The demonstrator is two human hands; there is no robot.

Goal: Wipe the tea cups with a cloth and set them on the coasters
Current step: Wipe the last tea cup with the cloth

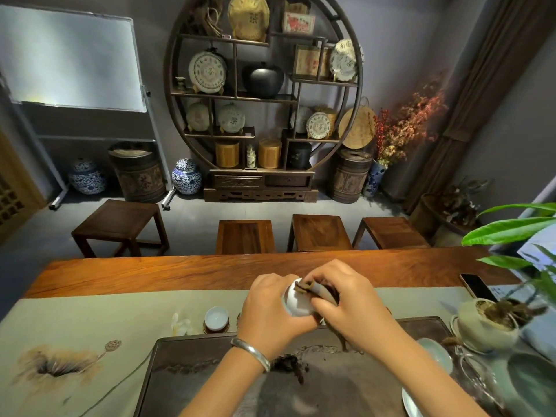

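My left hand [269, 308] grips a white tea cup [296, 302], tilted on its side above the far edge of the dark tea tray [186, 365]. My right hand [349, 299] presses a brown cloth [319, 291] into the cup's mouth; a tail of the cloth hangs down below the hand. A second pale cup [216, 317] sits upright on a dark round coaster [217, 328] to the left, on the grey table runner [90, 320]. Another coaster is mostly hidden behind my left hand.
A black phone [477, 287] lies at the right. A potted plant [487, 323], a pale lid [436, 353] and glass and ceramic vessels crowd the right edge of the tray. Loose tea leaves [290, 365] lie on the tray. Wooden stools stand beyond the table.
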